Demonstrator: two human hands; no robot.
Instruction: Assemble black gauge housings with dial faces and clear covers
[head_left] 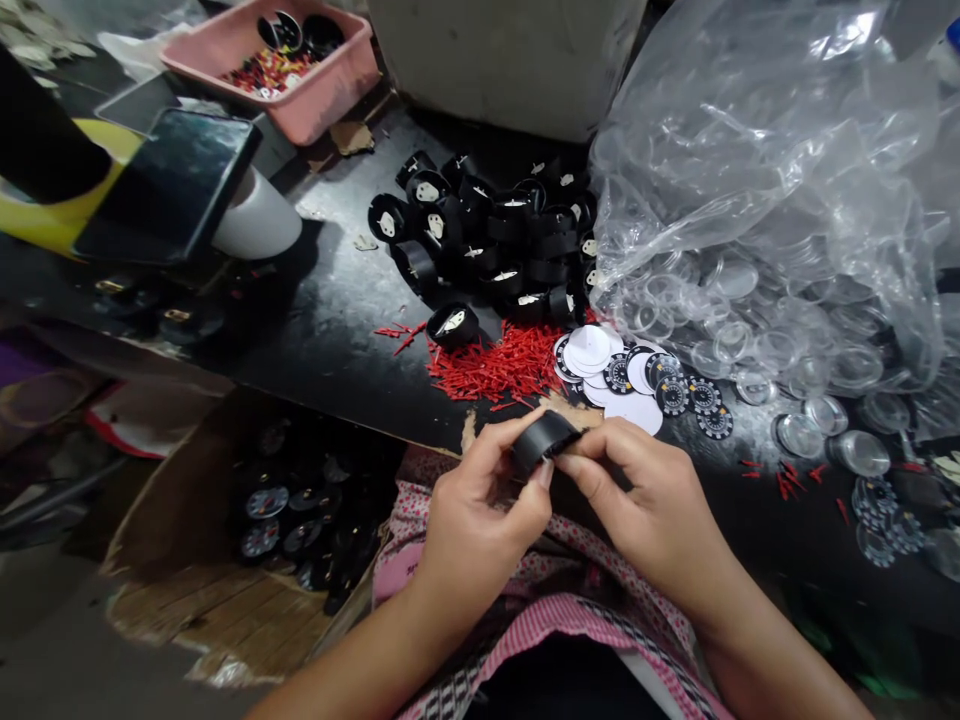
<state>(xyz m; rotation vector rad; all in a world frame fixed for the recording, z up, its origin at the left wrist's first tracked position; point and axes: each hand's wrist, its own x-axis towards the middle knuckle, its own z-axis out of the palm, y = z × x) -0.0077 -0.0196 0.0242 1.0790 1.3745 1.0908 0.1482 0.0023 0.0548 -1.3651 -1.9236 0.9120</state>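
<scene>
A round black plastic housing [541,440] is held on its side just off the bench's front edge. My left hand [487,495] grips it from the left with fingers and thumb. From the right, my right hand [637,485] pinches at its rim; whether a small part sits between those fingertips I cannot tell. Just beyond the hands lie a heap of thin red pointers [495,365] and a spread of printed dial discs [619,372], some showing white backs. Behind these is a pile of similar black housings [510,235] with whitish pieces inside.
A large clear plastic bag [750,130] spills transparent round covers [799,435] at the right. A pink bin [330,85] of small coloured parts stands back left, near a propped phone [169,185]. Below left, a cardboard box [161,520] holds assembled dials [266,502].
</scene>
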